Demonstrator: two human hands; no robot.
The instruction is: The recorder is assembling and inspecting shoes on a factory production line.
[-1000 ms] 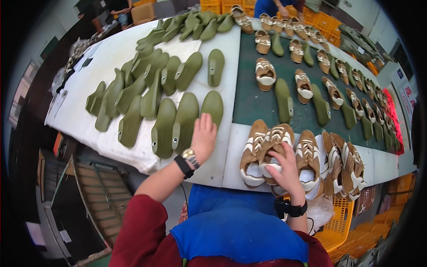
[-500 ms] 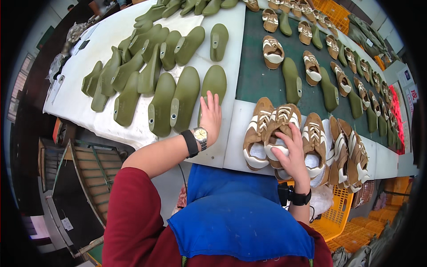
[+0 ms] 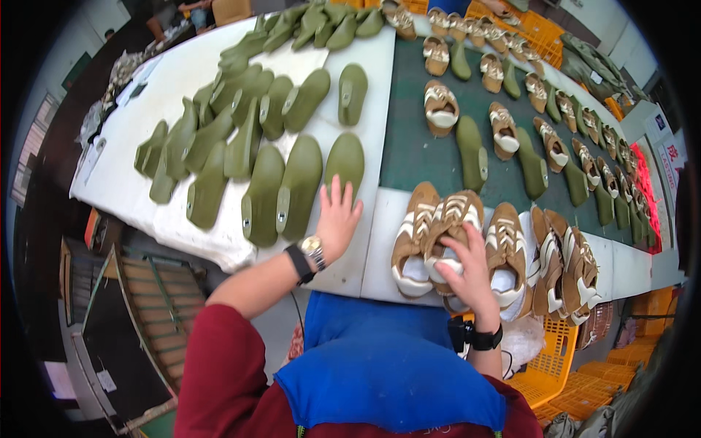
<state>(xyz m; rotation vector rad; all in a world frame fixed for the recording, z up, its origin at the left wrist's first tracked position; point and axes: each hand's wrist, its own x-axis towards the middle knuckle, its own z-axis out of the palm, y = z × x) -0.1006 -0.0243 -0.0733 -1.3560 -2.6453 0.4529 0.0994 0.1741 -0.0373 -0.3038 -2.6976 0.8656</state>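
My left hand (image 3: 338, 223) lies with its fingers spread over the lower end of a green shoe last (image 3: 346, 155), which stands by itself to the right of the other lasts. Two more green lasts (image 3: 300, 182) are close on its left. At the table's near edge, my right hand (image 3: 471, 271) curls its thumb and fingers about the heel opening of a brown and white sneaker (image 3: 456, 211). The palm and fingers hide part of that opening. Another sneaker (image 3: 415, 237) rests against its left side, and a further one (image 3: 506, 241) sits to its right.
Many lasts (image 3: 208, 179) cover the white table (image 3: 117, 175) on the left. Rows of sneakers (image 3: 441, 106) and lasts stand on the green mat (image 3: 409, 157). More sneakers (image 3: 577, 266) lean together at the near right. Yellow crates (image 3: 544, 358) are below the table.
The whole scene sits lower in the picture. My left fingers are spread a little wider over the same last. My right hand stays at the same sneaker.
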